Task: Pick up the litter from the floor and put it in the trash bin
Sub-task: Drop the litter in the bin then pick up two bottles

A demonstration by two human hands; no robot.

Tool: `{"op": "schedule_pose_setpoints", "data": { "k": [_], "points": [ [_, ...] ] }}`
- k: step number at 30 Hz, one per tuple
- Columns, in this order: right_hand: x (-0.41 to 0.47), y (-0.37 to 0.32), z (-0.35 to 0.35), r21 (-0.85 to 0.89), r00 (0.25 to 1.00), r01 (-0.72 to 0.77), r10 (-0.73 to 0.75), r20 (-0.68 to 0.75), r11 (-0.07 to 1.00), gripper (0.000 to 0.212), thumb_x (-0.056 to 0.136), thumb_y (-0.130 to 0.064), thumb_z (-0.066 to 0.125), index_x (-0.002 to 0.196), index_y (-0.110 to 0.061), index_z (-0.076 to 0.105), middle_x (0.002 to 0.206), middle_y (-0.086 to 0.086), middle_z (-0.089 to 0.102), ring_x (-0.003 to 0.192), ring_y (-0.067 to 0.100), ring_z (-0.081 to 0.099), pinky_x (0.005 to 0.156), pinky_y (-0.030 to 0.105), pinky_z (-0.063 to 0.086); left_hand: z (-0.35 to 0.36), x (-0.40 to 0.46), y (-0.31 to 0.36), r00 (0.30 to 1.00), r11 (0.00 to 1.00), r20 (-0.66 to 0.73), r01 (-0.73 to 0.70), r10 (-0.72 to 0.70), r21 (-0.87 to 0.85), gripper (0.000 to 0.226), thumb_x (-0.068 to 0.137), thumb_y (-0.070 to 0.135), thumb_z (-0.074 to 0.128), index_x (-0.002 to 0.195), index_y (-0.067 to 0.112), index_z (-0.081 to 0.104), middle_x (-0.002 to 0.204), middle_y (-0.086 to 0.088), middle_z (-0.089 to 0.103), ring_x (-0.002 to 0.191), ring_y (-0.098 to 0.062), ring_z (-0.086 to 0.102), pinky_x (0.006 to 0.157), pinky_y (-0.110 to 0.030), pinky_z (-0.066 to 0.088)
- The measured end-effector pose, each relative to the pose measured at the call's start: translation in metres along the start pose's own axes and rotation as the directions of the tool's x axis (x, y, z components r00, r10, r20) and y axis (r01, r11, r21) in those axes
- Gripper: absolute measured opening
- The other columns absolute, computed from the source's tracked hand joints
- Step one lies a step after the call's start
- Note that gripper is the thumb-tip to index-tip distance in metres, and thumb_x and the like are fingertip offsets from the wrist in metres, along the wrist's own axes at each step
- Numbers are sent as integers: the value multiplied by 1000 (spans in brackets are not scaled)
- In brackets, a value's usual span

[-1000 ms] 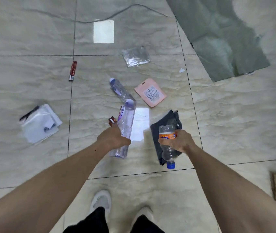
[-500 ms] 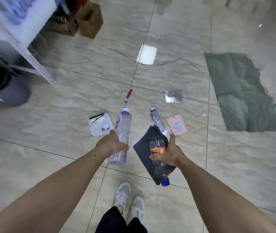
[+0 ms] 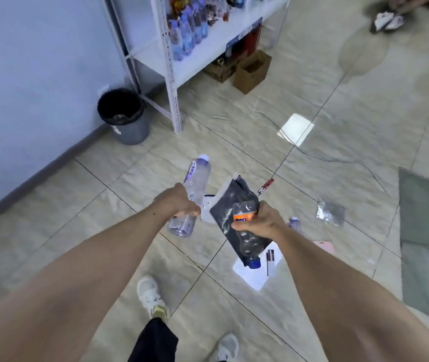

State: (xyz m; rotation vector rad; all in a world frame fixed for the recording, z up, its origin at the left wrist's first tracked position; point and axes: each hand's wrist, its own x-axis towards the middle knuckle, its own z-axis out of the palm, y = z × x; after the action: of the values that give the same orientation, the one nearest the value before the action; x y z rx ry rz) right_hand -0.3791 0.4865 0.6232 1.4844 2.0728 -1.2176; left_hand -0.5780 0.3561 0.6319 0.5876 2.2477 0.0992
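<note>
My left hand [image 3: 178, 202] grips a clear water bottle [image 3: 195, 184] with a pale purple cap, held above the floor. My right hand [image 3: 259, 220] grips an orange-labelled soda bottle [image 3: 247, 231], blue cap pointing down, together with a dark plastic bag [image 3: 230, 197]. The grey trash bin [image 3: 129, 126] with a black liner stands by the wall at upper left. On the floor lie a red wrapper [image 3: 266, 186], a silver foil packet [image 3: 330, 212], another small bottle [image 3: 294, 223], a pink card [image 3: 324, 246] and a white bag [image 3: 207, 209], partly hidden.
A white metal shelf [image 3: 171, 74] with bottles stands right of the bin, cardboard boxes [image 3: 250, 70] beneath it. A cable [image 3: 338, 160] crosses the tiles. A grey-green cloth [image 3: 427, 244] lies at the right. Another person's feet [image 3: 388, 19] show at top right. My shoes [image 3: 150, 296] are below.
The view has swung left and up, bringing the bin and shelf into sight. Both hands keep their bottles and have risen further from the floor.
</note>
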Motion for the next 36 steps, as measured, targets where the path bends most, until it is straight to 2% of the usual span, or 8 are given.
{"op": "schedule_pose_setpoints", "data": {
  "k": [3, 7, 16, 23, 26, 29, 31, 36],
  "points": [
    [20, -69, 19, 8, 1000, 20, -21, 17, 1000, 84, 36, -57, 79, 109, -22, 58, 97, -5, 66, 92, 18, 64, 75, 29, 52, -53, 22, -39, 1000, 1000, -1, 27, -27, -4, 63, 64, 41, 72, 111, 13, 41, 81, -5, 62, 61, -22, 63, 61, -28, 51],
    [55, -161, 48, -35, 998, 54, -53, 43, 998, 79, 41, -56, 80, 110, -22, 61, 100, -2, 69, 95, 19, 65, 82, 30, 54, -127, 63, -92, 999, 999, -31, 30, -31, -23, 66, 63, 40, 74, 113, 13, 40, 73, -6, 60, 57, -22, 62, 60, -28, 51],
    [136, -312, 87, -78, 992, 120, -117, 43, 990, 80, 41, -59, 80, 110, -25, 58, 97, -5, 67, 89, 18, 62, 76, 29, 51, -240, 171, -167, 996, 994, -51, 76, -80, -73, 68, 60, 43, 76, 111, 13, 42, 78, -7, 62, 61, -24, 66, 71, -36, 60],
    [237, -428, 81, -136, 992, 125, -119, 52, 983, 87, 38, -62, 77, 113, -24, 55, 97, -6, 65, 88, 17, 62, 74, 29, 52, -327, 275, -190, 988, 975, 12, 151, -151, -162, 59, 55, 38, 76, 101, 13, 49, 74, -7, 64, 51, -20, 64, 53, -27, 55],
    [284, -485, 78, -149, 991, 120, -109, 80, 981, 87, 37, -62, 78, 111, -25, 52, 96, -6, 63, 84, 16, 60, 62, 27, 46, -366, 326, -199, 978, 948, 72, 207, -196, -240, 51, 56, 33, 75, 95, 14, 49, 76, -3, 61, 52, -21, 60, 56, -26, 51],
    [329, -542, 83, -161, 991, 117, -104, 86, 980, 77, 40, -59, 81, 103, -31, 47, 86, -11, 58, 82, 15, 58, 61, 27, 43, -398, 375, -210, 966, 946, 138, 243, -217, -213, 40, 58, 36, 72, 84, 12, 53, 68, -5, 61, 52, -22, 56, 56, -25, 46],
    [346, -565, 88, -165, 991, 130, -120, 65, 978, 71, 42, -57, 82, 100, -33, 47, 82, -12, 57, 85, 16, 61, 67, 28, 49, -408, 391, -218, 976, 952, 117, 208, -186, -224, 43, 57, 40, 71, 87, 14, 57, 66, -4, 62, 50, -20, 56, 53, -22, 45],
    [444, -642, 132, -142, 996, 67, -59, 61, 988, 82, 47, -59, 82, 116, -24, 55, 107, -1, 66, 103, 23, 64, 95, 42, 51, -453, 493, -255, 988, 975, 82, 146, -134, -169, 55, 67, 43, 74, 114, 22, 54, 71, 0, 65, 46, -12, 58, 38, -18, 44]
  ]
}}
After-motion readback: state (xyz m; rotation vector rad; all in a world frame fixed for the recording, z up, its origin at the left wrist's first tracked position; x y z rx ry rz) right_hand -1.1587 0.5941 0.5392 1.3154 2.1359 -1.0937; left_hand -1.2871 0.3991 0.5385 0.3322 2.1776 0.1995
